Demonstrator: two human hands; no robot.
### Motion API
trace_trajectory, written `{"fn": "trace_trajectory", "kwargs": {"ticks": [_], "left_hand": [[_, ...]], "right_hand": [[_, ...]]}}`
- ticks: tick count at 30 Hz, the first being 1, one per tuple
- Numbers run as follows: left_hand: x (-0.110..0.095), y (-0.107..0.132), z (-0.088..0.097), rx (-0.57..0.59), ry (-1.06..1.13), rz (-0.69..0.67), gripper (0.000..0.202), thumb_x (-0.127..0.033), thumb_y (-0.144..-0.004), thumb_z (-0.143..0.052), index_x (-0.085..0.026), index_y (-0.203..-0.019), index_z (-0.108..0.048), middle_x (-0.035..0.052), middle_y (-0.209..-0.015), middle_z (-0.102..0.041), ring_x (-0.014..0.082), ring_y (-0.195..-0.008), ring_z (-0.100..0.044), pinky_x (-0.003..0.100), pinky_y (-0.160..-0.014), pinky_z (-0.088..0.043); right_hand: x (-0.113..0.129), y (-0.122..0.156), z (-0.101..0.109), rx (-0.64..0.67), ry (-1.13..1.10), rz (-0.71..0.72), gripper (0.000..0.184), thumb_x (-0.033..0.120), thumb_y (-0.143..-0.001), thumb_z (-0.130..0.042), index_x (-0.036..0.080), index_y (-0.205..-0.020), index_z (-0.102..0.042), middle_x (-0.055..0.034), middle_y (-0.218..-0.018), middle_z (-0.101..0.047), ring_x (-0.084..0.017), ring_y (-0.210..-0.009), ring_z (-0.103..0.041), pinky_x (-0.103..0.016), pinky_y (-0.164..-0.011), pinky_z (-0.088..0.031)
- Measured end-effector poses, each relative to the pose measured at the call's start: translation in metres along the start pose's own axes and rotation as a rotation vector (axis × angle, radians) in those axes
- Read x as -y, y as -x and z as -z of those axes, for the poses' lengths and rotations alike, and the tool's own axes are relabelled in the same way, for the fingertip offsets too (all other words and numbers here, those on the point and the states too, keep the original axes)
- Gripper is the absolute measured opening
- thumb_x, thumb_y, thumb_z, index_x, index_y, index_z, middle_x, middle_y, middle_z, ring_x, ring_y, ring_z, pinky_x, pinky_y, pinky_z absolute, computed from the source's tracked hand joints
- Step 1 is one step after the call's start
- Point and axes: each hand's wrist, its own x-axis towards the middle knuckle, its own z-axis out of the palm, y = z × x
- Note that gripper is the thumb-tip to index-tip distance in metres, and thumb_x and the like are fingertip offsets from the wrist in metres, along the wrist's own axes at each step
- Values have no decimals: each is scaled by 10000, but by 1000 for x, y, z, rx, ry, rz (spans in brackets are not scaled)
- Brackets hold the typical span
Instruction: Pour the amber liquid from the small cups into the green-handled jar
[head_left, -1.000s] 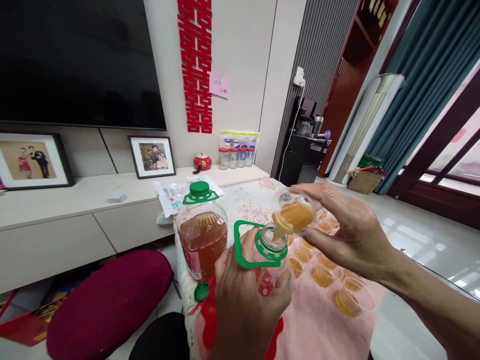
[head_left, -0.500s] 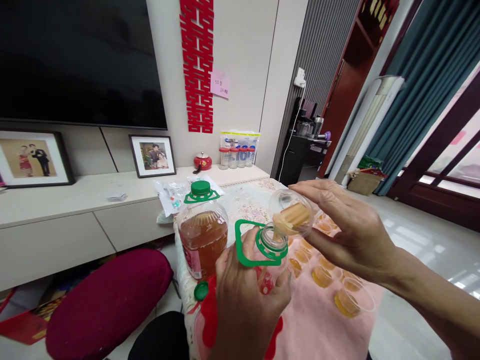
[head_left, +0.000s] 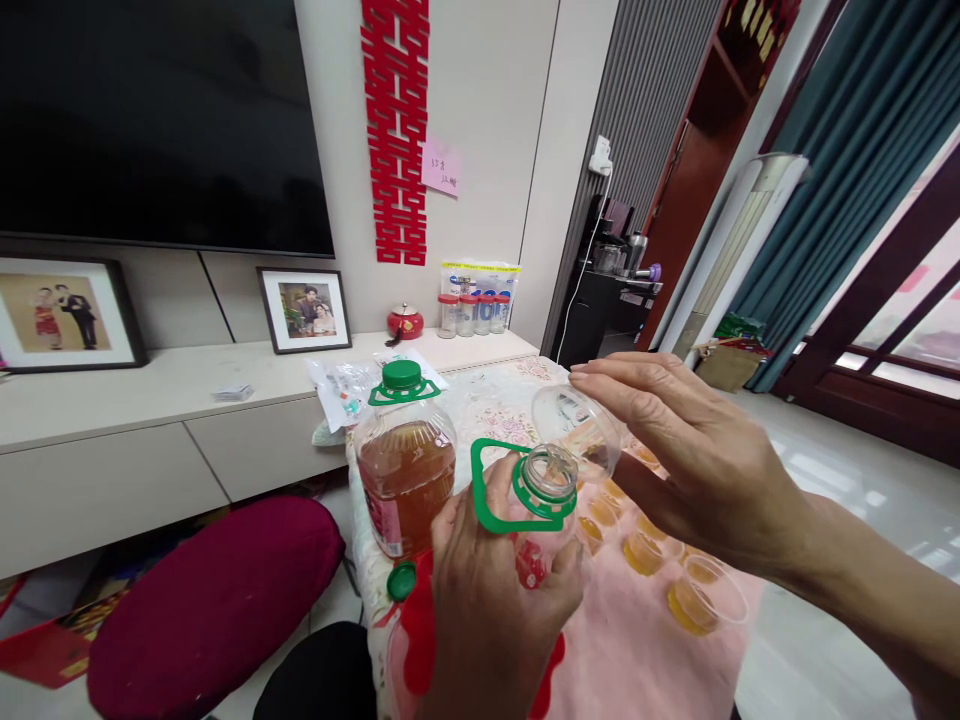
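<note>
My left hand point(head_left: 502, 570) is wrapped round a clear plastic bottle point(head_left: 551, 470) with a green ring handle point(head_left: 480, 490), its mouth uncapped. Tilted over that mouth is a clear plastic cup point(head_left: 574, 425), gripped at its side by my right hand point(head_left: 690, 460). The cup looks nearly drained, with a little liquid at its lip. To the left stands a large capped bottle point(head_left: 409, 480) of amber-brown liquid, and a loose green cap point(head_left: 402, 581) lies in front of it. Several small cups of amber liquid point(head_left: 691, 607) sit on the pink cloth at right.
A pink cloth point(head_left: 630, 650) covers the table's near part. Behind, a white cabinet point(head_left: 180, 390) bears picture frames point(head_left: 304, 310), a red pot point(head_left: 405, 321) and lidded jars point(head_left: 466, 315). A dark red stool point(head_left: 217, 610) stands at left.
My right hand has tipped the cup further, and the amber liquid that was in it has mostly run out into the bottle. My left hand stays on the bottle.
</note>
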Motion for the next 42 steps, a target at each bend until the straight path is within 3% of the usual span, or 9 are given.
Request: {"fn": "trace_trajectory", "kwargs": {"ticks": [5,14,25,33,42], "left_hand": [[3,4,-6,2,41,27,440,-263,-770,-604,-232,-1208,-633,74,-1110,-802,316,-1035,-775,649,-920,-619],[4,6,-5,30,90,90,499,-270,-751,-642,-235,-1249,-641,73,-1206,-792,343,-1144,-744,683,-999,-585],[4,7,-4,-2,26,47,520,-271,-766,-644,-258,-1283,-601,42,-1217,-793,319,-1127,-760,648,-956,-627],[2,4,-1,6,6,36,546,-263,-726,-687,-253,-1268,-617,55,-1195,-801,349,-1044,-768,649,-835,-647],[6,5,-3,-9,-21,2,523,-280,-755,-645,-255,-1275,-597,55,-1195,-798,297,-1092,-776,598,-925,-657]], "right_hand": [[1,-5,3,23,28,32,294,-46,-1076,-447,-51,-1329,-596,-189,-1339,-584,-306,-1260,-571,-481,-1106,-510],[5,-12,9,84,67,96,290,4,-1155,-409,-16,-1385,-585,-185,-1409,-549,-350,-1340,-524,-521,-1103,-513],[8,-20,13,81,65,143,326,69,-1207,-338,-18,-1352,-617,-177,-1381,-574,-348,-1326,-546,-512,-1089,-525],[9,-22,15,97,90,158,323,74,-1212,-327,-8,-1362,-601,-181,-1394,-565,-348,-1340,-531,-524,-1113,-497],[4,-19,10,100,67,124,287,41,-1186,-376,2,-1379,-584,-166,-1400,-556,-333,-1326,-533,-532,-1122,-480]]}}
